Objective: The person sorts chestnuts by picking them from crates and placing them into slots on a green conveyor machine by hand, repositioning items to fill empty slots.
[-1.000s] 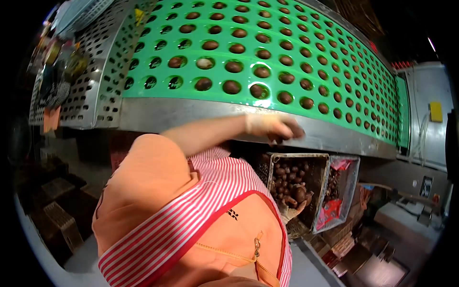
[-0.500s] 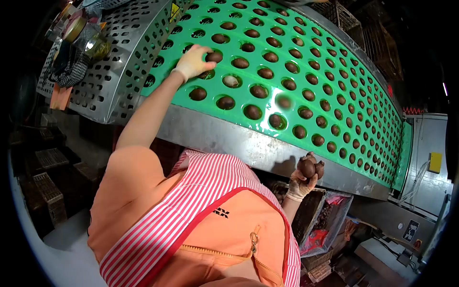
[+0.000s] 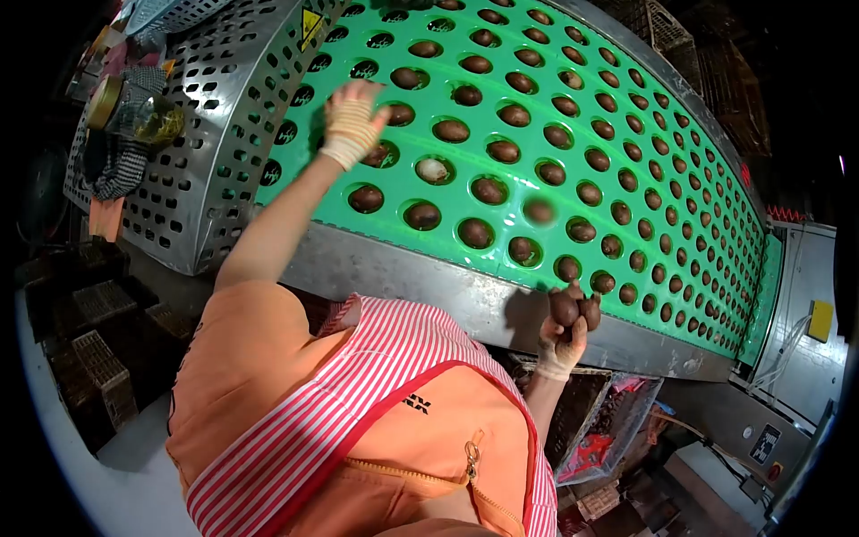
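My left hand (image 3: 352, 123), in a pale glove or wrap, is over the left part of a green tray-like surface (image 3: 295, 192) with rows of round hollows. Its fingers are stretched out and the thumb is apart, beside a brown round fruit (image 3: 400, 115) in a hollow. No object shows in this hand, though part of the palm side is hidden. Near the front metal edge, my right hand (image 3: 561, 349) is closed around several brown round fruits (image 3: 564, 309) with small nubs on top. One whitish fruit (image 3: 435, 170) sits among the brown ones in the hollows.
A perforated metal cover (image 3: 201, 116) with a yellow warning label (image 3: 310, 29) flanks the green surface on the left. Jars (image 3: 105, 101) and a checked cloth (image 3: 121, 170) rest on it. Below right stands a plastic-lined crate (image 3: 617, 425); a grey machine cabinet (image 3: 805, 295) is at the right.
My left hand has drawn back leftward from the brown fruit its fingers were around, and its fingers have straightened. My right hand still holds its fruits. The whole view has shifted slightly.
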`<action>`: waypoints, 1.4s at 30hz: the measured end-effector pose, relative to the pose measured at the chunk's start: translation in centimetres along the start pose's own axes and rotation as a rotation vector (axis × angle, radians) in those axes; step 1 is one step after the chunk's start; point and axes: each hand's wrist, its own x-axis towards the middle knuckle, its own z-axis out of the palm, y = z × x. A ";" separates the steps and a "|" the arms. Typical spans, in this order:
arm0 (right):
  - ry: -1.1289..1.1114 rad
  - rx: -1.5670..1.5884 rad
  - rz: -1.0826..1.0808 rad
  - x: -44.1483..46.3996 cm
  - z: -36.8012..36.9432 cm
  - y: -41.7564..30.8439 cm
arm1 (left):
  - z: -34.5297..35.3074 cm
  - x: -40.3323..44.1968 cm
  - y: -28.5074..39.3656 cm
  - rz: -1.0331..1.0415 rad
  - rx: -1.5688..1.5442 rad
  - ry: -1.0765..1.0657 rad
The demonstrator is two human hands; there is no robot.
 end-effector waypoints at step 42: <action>-0.144 -0.497 0.436 8.6 14.4 12.1 | -1.6 -6.4 -3.0 -0.227 0.222 -0.590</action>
